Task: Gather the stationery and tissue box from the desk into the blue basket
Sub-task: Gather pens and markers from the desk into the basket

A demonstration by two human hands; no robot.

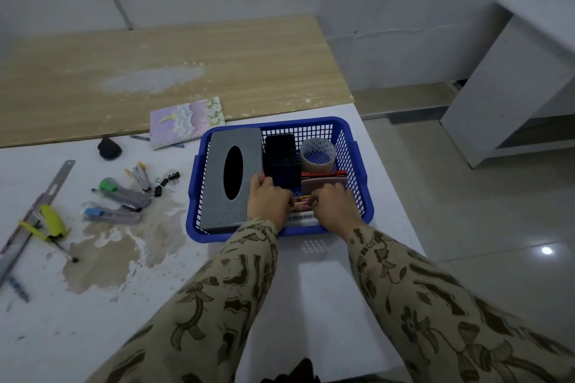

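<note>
The blue basket (350,146) sits on the right part of the white bench (56,326), and both hands reach into its near end. The left grip (269,200) and the right grip (334,207) face each other with fingers curled, each closed on one end of a pack of coloured pencils (301,204) that lies along the basket's near wall. The grey tissue box (231,177) is already inside, filling the left side of the basket, with the left grip touching its right edge. Behind the hands stand a black mesh box (281,158) and, to its right, a clear tape roll (318,154) resting on a pink and red item (323,180); what that item is cannot be told. Still out on the bench, left of the basket, lie binder clips (168,180), two cutters (124,194), a yellow stapler (53,222) on a metal ruler (46,193), and a black lump (109,148). A pastel notebook (186,121) lies across the seam between the white bench and a wooden one (233,50).
</note>
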